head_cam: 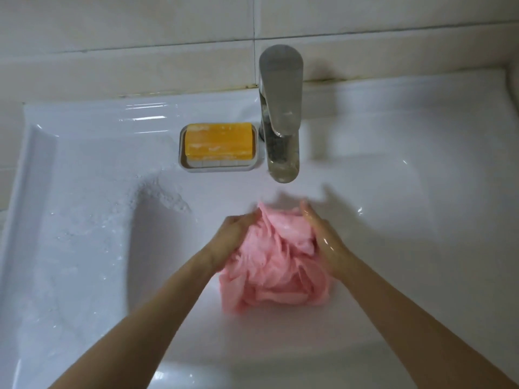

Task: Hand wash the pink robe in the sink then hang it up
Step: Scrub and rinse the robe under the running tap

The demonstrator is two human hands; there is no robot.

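Observation:
The pink robe [273,265] is bunched into a wet wad in the white sink basin [393,234], below the faucet spout. My left hand [233,238] grips the wad's left side with curled fingers. On the right side, my right hand [323,237] presses against the cloth, its fingers mostly straight and wet. The lower folds of the robe hang down toward the basin floor.
A chrome faucet [280,113] rises at the back centre; no water stream is visible. A yellow soap bar [219,144] lies in a white dish [222,167] left of the faucet. Foam and droplets [157,197] cover the left ledge. Tiled wall behind.

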